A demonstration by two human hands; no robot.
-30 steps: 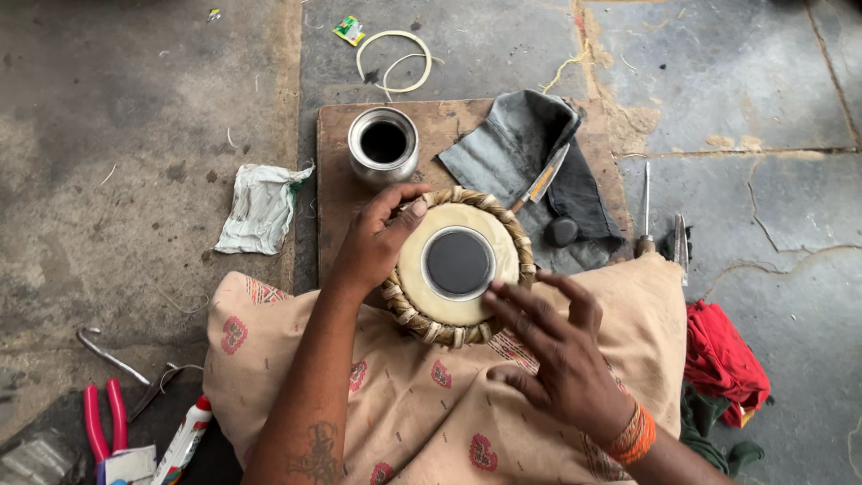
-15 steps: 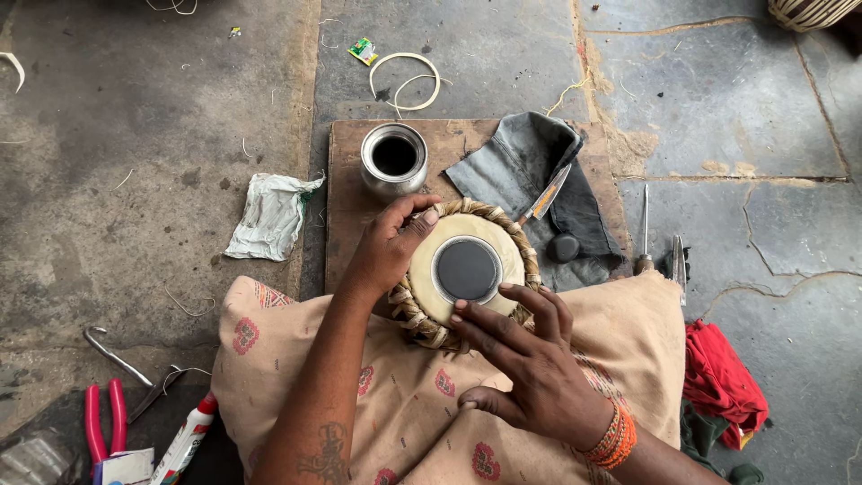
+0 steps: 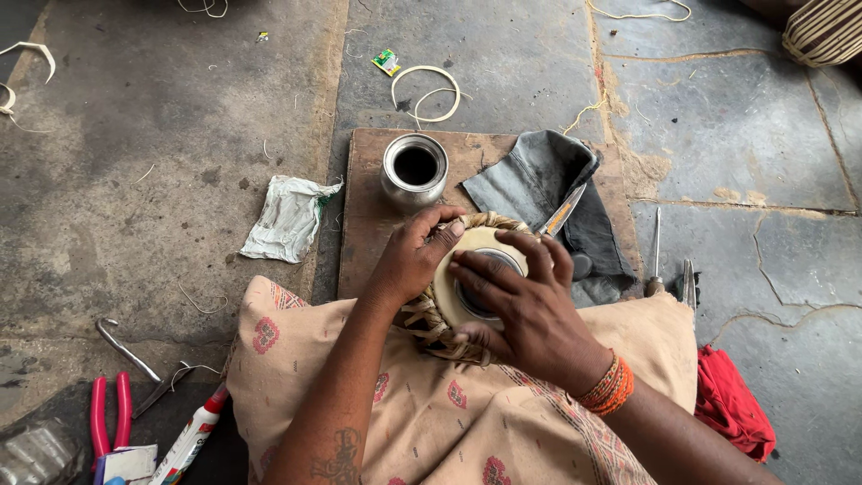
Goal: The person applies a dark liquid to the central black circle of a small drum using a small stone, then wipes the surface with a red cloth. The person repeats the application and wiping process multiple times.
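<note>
Drum head, pale skin with dark centre patch, braided rim, sits mid-frame on patterned beige cloth, at 6 o'clock of wooden board. Left hand clasps rim at 10 o'clock, thumb on skin. Right hand lies flat over dark patch, fingers spread, holding nothing. Steel cup at 12 o'clock. Knife on grey leather at 2 o'clock. Red pliers at 8 o'clock.

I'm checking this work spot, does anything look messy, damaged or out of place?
Mostly scraps: a crumpled cloth and cord loops lie on the cracked stone floor. The left hand and right hand rest on the drum head, which looks intact.
</note>
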